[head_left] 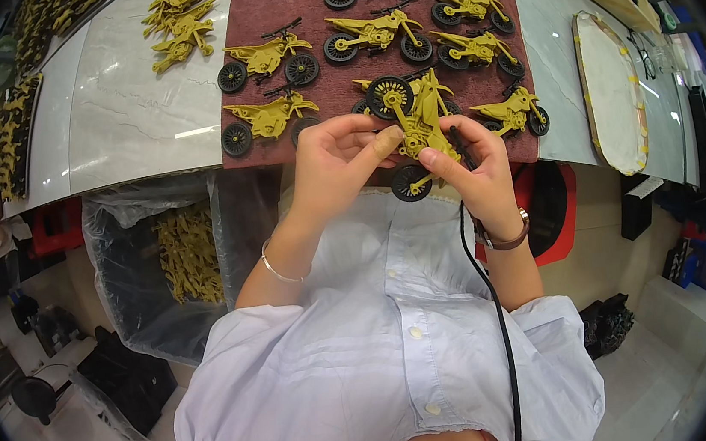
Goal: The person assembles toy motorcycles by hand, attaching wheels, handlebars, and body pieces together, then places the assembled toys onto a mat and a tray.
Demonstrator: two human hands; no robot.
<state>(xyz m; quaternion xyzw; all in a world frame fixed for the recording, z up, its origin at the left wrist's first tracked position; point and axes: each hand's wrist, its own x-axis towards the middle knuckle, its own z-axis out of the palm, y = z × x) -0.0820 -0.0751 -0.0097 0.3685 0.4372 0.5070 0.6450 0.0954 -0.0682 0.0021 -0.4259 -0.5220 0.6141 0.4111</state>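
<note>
Between my two hands I hold a yellow toy motorcycle (420, 123) with black spoked wheels, raised over the table's front edge. One wheel points away from me and the other hangs nearer my chest. My left hand (344, 154) grips it from the left, thumb against the yellow frame. On the other side, my right hand (478, 162) pinches the body with its thumb on top; a black handlebar (461, 147) shows beside those fingers. The fingertips under the toy are partly hidden. Similar motorcycles lie on the red cloth (318, 95) just beyond, including one (269, 116) to the left.
Yellow toy bodies (177, 24) lie piled at the back left of the pale tabletop (146, 96). A white tray with yellow marks (612, 94) stands at right. Below the table, a plastic-lined bin (132, 287) holds yellow parts. A black cable (491, 292) runs down my front.
</note>
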